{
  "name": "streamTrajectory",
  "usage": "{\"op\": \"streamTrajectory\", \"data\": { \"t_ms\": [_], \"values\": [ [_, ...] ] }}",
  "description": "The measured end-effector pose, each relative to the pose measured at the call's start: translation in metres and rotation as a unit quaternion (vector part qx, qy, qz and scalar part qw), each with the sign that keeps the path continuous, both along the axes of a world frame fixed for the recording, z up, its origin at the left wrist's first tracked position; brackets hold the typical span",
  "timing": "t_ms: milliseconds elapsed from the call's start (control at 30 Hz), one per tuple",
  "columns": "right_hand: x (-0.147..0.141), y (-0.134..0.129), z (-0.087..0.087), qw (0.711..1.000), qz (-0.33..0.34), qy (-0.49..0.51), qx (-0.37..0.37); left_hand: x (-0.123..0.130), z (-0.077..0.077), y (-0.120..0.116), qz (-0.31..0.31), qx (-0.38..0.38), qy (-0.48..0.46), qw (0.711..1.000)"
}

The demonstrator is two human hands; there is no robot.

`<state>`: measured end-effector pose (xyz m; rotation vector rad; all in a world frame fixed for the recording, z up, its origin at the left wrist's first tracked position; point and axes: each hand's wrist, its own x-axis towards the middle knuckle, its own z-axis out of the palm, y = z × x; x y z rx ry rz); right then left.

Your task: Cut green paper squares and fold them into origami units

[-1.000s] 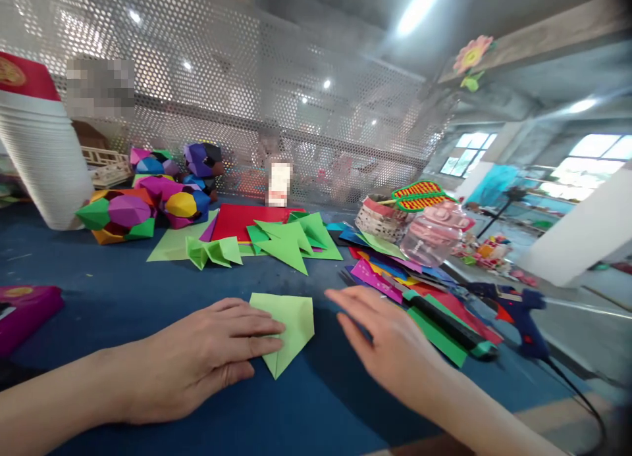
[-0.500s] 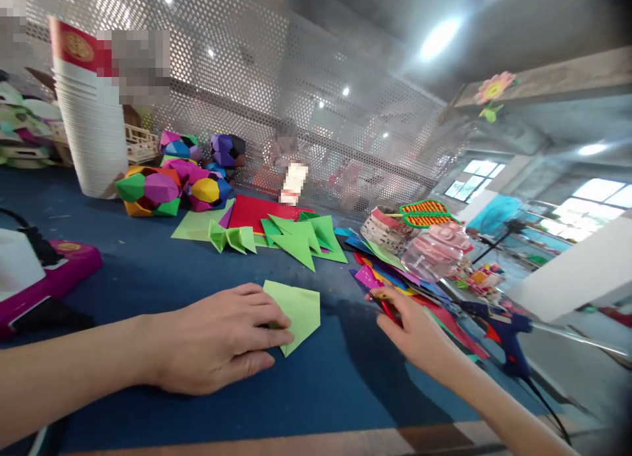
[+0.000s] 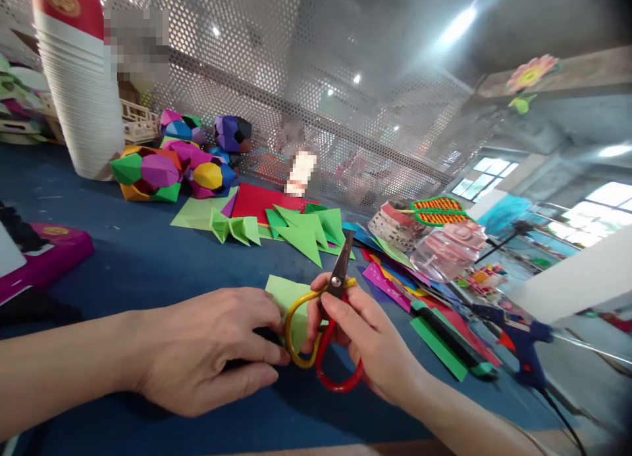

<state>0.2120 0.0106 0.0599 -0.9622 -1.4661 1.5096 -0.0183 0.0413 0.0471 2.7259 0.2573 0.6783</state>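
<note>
A pair of scissors (image 3: 336, 282) with one yellow and one red handle loop is in my right hand (image 3: 370, 337). Its dark blades point up and away from me, close together, and my fingers are wrapped around the handles. Just left of it, my left hand (image 3: 212, 351) rests on the table with bent fingers. Its fingertips hold the left edge of a folded light green paper (image 3: 281, 290). The scissors and my right fingers cover much of that paper.
Folded green pieces (image 3: 301, 232) and red paper (image 3: 251, 202) lie behind my hands. Several colourful paper balls (image 3: 160, 173) and a tall cup stack (image 3: 81, 94) stand back left. A cutter knife (image 3: 451, 337) and glue gun (image 3: 526, 344) are right; a purple power strip (image 3: 59, 252) is left.
My right hand has lifted the scissors from the right-hand papers and brought them left, over the light green paper. The cutter knife now shows. My left hand stays by the paper.
</note>
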Motion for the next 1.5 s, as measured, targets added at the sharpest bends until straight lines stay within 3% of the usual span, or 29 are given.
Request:
{"op": "streamTrajectory", "data": {
  "t_ms": [200, 433, 733, 1000, 1133, 1267, 1500],
  "values": [
    [0.004, 0.010, 0.003, 0.998, 0.007, -0.059, 0.016, -0.001, -0.004, 0.003, 0.021, 0.012, -0.070, 0.997],
    [0.019, 0.020, 0.010, 0.987, -0.021, -0.145, 0.061, 0.000, 0.005, 0.001, 0.048, 0.001, -0.002, 0.999],
    [0.031, 0.025, 0.015, 0.974, -0.064, -0.203, 0.077, -0.001, 0.000, 0.001, 0.048, -0.003, -0.034, 0.998],
    [0.036, 0.022, 0.015, 0.977, -0.060, -0.191, 0.070, -0.007, -0.010, 0.026, 0.081, -0.064, -0.049, 0.993],
    [0.037, 0.016, 0.014, 0.981, -0.017, -0.161, 0.108, -0.009, -0.013, 0.036, 0.085, -0.080, -0.063, 0.991],
    [0.023, 0.012, 0.018, 0.986, 0.079, -0.116, 0.085, -0.009, -0.013, 0.036, 0.084, -0.103, -0.061, 0.989],
    [-0.005, 0.034, 0.037, 0.951, 0.241, -0.188, 0.055, -0.008, -0.009, 0.039, 0.062, -0.172, -0.056, 0.982]
  ]
}}
